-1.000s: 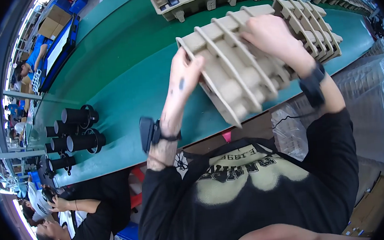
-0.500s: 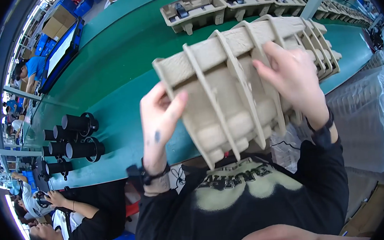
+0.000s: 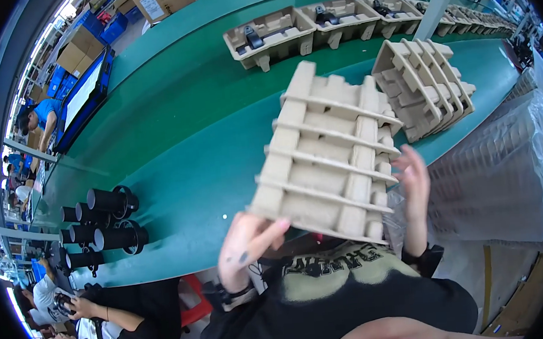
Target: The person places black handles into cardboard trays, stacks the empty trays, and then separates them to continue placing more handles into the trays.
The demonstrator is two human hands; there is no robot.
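Currently, left hand point(image 3: 248, 237) grips tray stack point(image 3: 321, 148) at seven o'clock, right hand point(image 3: 414, 174) open beside three-o'clock edge, contact unclear, second stack point(image 3: 430, 90) at two o'clock on worktop point(image 3: 202, 181)

Left hand point(image 3: 246, 240) on my feed pinching a beige tray stack point(image 3: 323, 177), right hand point(image 3: 415, 174) I see loosely spread beside it, black cylinders point(image 3: 112, 238) on green table point(image 3: 188, 201)

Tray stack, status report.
Left hand gripping tray stack at near-left corner. Right hand open by its right side, contact unclear. Tilted over bench edge. Second stack beyond.
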